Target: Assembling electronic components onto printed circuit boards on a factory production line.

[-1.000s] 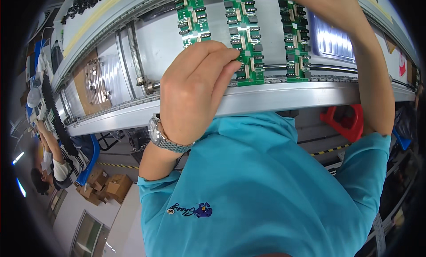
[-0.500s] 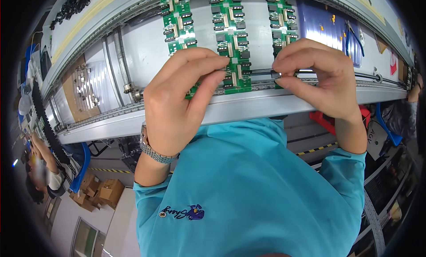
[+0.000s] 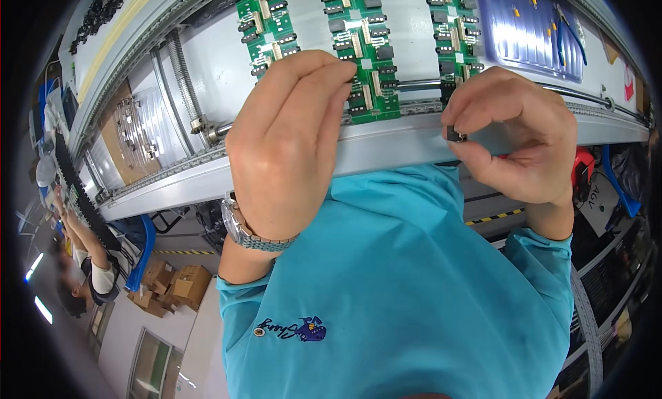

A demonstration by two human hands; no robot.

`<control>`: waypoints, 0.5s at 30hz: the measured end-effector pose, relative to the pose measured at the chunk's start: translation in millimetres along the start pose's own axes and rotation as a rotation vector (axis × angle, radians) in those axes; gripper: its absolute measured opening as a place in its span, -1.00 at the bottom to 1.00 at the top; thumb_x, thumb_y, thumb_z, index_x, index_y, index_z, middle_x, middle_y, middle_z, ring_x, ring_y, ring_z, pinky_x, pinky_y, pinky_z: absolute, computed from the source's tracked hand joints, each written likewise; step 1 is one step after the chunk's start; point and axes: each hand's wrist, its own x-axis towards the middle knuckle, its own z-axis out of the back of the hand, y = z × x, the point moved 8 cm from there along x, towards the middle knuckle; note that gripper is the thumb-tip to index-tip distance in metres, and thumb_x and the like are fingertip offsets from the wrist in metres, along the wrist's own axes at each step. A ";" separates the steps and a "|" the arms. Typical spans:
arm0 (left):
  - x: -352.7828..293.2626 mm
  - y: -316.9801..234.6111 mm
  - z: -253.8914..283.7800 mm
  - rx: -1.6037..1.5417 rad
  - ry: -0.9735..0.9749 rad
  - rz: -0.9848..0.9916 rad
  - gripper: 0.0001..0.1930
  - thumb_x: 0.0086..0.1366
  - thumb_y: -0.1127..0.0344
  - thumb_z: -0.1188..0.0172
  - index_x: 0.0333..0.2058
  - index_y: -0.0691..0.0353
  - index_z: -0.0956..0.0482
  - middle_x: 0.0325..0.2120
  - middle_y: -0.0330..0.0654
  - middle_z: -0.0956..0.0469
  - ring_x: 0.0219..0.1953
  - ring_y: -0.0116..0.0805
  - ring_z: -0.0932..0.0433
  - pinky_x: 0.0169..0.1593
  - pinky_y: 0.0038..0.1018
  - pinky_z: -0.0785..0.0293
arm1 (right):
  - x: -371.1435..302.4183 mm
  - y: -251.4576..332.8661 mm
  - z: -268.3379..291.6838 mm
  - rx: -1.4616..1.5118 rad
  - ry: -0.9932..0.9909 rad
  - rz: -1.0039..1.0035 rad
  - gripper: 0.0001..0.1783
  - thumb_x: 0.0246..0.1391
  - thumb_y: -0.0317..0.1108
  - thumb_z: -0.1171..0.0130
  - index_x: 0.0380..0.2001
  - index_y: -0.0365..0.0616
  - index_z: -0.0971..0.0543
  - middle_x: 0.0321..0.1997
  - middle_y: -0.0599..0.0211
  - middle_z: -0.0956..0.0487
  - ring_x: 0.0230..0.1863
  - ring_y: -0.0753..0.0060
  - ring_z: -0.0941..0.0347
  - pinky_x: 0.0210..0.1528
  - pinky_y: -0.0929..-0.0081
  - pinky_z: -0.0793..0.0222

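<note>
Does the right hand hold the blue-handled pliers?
No, the right hand pinches a small dark part, while the blue-handled pliers lie on the clear plastic tray.

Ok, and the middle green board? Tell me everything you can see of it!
The board is a long, narrow green strip that looks stiff. It's crowded with black parts, some showing rows of pale dots, plus plain dark blocks and slim cream-white bars. It points away from the person, slanting a little; its far end runs out of the picture. Its near end is by the silver rail. The left hand has its fingers at its left edge; whether they touch it, I can't tell.
</note>
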 end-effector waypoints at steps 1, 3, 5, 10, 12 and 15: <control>0.6 -0.3 0.0 0.001 -0.001 0.009 -0.80 0.13 0.62 -0.34 -0.24 0.35 -0.70 -0.18 -0.20 -0.64 -0.35 -0.30 -0.57 -0.25 -0.48 -0.51 | -1.3 -2.2 1.4 0.033 -0.024 -0.020 -0.79 -0.22 -0.62 -0.42 -0.40 -0.24 -0.70 -0.21 0.10 -0.67 -0.32 0.29 -0.59 -0.25 0.47 -0.53; 0.3 -1.1 -2.4 0.011 0.006 0.022 -0.80 0.12 0.61 -0.35 -0.24 0.34 -0.70 -0.19 -0.21 -0.63 -0.32 -0.30 -0.56 -0.23 -0.46 -0.50 | -2.9 -3.0 0.8 0.025 -0.021 0.006 -0.78 -0.22 -0.62 -0.42 -0.39 -0.24 -0.71 -0.21 0.10 -0.67 -0.32 0.29 -0.59 -0.26 0.48 -0.53; 0.4 -0.6 -3.6 0.028 0.006 0.050 -0.80 0.10 0.60 -0.36 -0.25 0.32 -0.70 -0.20 -0.22 -0.62 -0.27 -0.28 -0.54 -0.19 -0.44 -0.48 | -3.6 -1.2 -0.3 -0.003 -0.004 0.063 -0.77 -0.21 -0.63 -0.42 -0.36 -0.26 -0.72 -0.21 0.09 -0.67 -0.32 0.30 -0.59 -0.26 0.49 -0.53; 6.5 -6.5 -2.3 0.146 0.057 -0.006 -0.79 0.11 0.58 -0.37 -0.23 0.27 -0.74 -0.22 -0.23 -0.62 -0.17 -0.29 -0.51 -0.08 -0.42 -0.46 | -4.7 0.6 0.1 -0.023 0.017 0.116 -0.71 -0.22 -0.64 -0.45 -0.30 -0.28 -0.74 -0.20 0.08 -0.67 -0.32 0.30 -0.58 -0.26 0.51 -0.53; 6.8 -8.1 -3.2 0.183 0.073 -0.030 -0.78 0.12 0.57 -0.37 -0.22 0.25 -0.75 -0.22 -0.23 -0.62 -0.14 -0.29 -0.50 -0.05 -0.42 -0.46 | -4.2 2.4 0.2 -0.026 0.022 0.125 -0.69 -0.22 -0.64 -0.45 -0.29 -0.29 -0.74 -0.20 0.08 -0.67 -0.32 0.30 -0.58 -0.26 0.51 -0.53; 4.2 -5.2 -5.3 0.183 0.081 -0.024 -0.78 0.11 0.56 -0.38 -0.22 0.24 -0.75 -0.21 -0.24 -0.63 -0.10 -0.27 -0.49 0.00 -0.39 -0.45 | -2.3 4.5 0.4 -0.072 0.016 0.095 -0.71 -0.21 -0.62 -0.47 -0.29 -0.28 -0.74 -0.19 0.09 -0.67 -0.31 0.31 -0.59 -0.27 0.53 -0.53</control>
